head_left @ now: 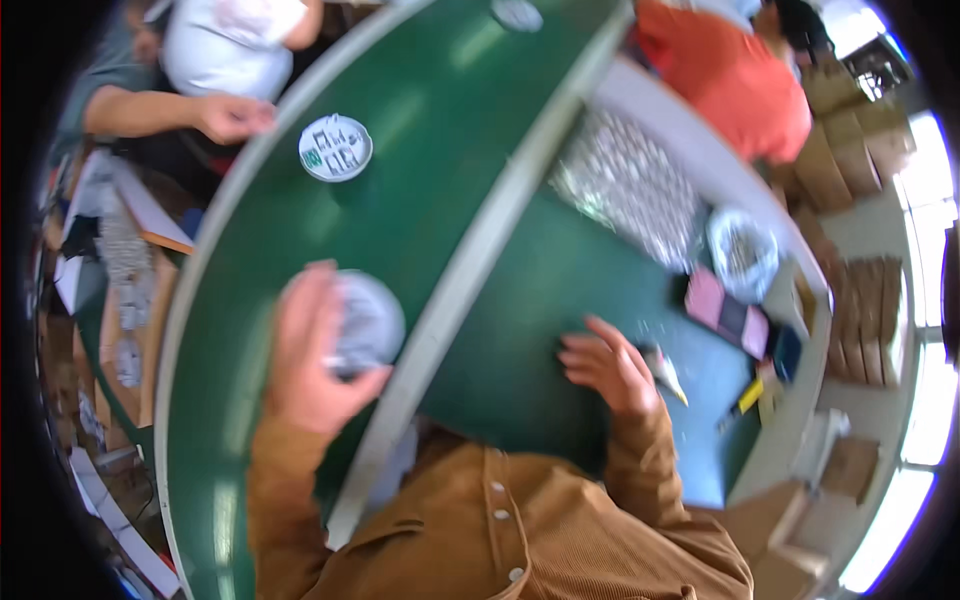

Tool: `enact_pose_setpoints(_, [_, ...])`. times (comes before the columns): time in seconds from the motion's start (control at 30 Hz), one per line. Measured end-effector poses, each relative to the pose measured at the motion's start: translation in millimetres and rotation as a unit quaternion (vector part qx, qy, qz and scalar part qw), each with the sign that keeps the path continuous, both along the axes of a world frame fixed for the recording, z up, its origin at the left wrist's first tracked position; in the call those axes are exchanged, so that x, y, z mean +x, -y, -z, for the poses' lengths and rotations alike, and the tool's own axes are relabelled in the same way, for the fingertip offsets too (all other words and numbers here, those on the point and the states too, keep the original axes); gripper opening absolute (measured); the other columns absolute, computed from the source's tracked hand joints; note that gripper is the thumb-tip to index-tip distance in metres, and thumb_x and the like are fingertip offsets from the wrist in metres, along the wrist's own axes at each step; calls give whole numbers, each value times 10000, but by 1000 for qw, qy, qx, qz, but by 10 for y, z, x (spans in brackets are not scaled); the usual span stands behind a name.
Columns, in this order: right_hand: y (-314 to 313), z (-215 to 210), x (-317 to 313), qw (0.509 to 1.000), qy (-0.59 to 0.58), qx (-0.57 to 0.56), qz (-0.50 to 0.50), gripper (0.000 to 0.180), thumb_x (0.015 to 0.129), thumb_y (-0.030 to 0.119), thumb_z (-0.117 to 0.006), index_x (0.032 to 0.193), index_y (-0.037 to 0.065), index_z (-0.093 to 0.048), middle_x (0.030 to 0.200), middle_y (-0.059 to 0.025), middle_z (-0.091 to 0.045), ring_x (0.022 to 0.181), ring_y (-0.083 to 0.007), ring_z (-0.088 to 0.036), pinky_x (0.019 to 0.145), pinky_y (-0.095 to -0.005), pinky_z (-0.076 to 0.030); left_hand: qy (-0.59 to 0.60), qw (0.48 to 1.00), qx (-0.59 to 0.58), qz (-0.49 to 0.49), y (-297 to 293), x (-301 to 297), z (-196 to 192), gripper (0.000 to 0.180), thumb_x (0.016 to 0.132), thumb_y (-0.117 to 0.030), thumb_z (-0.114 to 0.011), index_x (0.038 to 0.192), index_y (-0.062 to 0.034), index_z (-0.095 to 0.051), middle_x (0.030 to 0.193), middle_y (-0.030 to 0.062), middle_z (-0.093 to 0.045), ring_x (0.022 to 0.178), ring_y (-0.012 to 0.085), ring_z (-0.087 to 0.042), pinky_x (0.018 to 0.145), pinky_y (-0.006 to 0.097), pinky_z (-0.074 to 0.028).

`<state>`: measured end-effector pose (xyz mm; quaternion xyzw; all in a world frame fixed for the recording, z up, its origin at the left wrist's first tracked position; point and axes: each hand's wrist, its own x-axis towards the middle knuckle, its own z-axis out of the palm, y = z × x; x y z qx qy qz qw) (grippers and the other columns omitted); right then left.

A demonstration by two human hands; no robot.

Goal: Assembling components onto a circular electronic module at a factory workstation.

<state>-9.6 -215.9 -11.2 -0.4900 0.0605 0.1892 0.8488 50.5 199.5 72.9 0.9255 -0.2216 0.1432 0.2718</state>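
Note:
My left hand curves round the left side of a round, pale grey disc-shaped part over the green belt. Blur hides the details on the disc's face. Thumb and fingers sit at its near and left edges. Over the green worktop to the right, my right hand is raised with its fingers stretched out and nothing in it. Just beyond its fingers lies a small white bottle with a yellowish tip.
Farther up the belt lie a round white part with dark pieces and another disc. A metal rail divides belt from worktop. A bubble-wrap-like sheet, lined bowl, pink-and-black block and yellow cutter lie right. Co-workers stand across.

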Motion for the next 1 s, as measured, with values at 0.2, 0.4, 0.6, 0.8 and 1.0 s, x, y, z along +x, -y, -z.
enact_pose_setpoints(0.2, [-218,-82,83,996,67,-55,-24,596,1063,89,-525,1588,-28,-266,1469,-232,-520,1262,-289,-593,1034,-360,-503,-93,961,-63,253,1842,12,512,973,630,-76,-876,1492,23,-435,1552,239,-409,1396,408,-455,1167,467,-400])
enact_pose_setpoints(0.4, [131,243,-101,985,-7,146,88,600,1029,20,-538,1576,-29,-296,1476,-213,-521,1256,-276,-597,1051,-353,-489,-251,933,-242,93,2084,-165,582,912,680,-62,-865,1487,12,-446,1471,244,-494,1277,391,-563,1103,443,-464])
enact_pose_setpoints(0.6, [132,332,-24,986,78,125,73,640,1032,66,-533,1602,-23,-255,1514,-233,-492,1289,-333,-591,1092,-414,-475,-344,876,-322,106,2018,-140,706,816,721,-44,-833,1454,-4,-478,1353,221,-591,1136,385,-646,1028,399,-522])
enact_pose_setpoints(0.8, [98,188,-11,975,7,220,44,649,1038,95,-556,1602,-22,-259,1515,-229,-496,1307,-326,-583,1081,-417,-489,12,955,-85,285,1906,-53,720,685,745,1,-786,1383,0,-538,1292,201,-631,1108,360,-658,987,395,-544])
enact_pose_setpoints(1.0, [86,259,18,988,-36,148,0,632,1050,134,-559,1593,-29,-281,1505,-250,-497,1285,-317,-600,1054,-412,-517,-14,991,-134,-1,2040,-107,874,469,826,16,-728,1278,28,-602,1212,182,-671,1100,300,-654,949,353,-549])
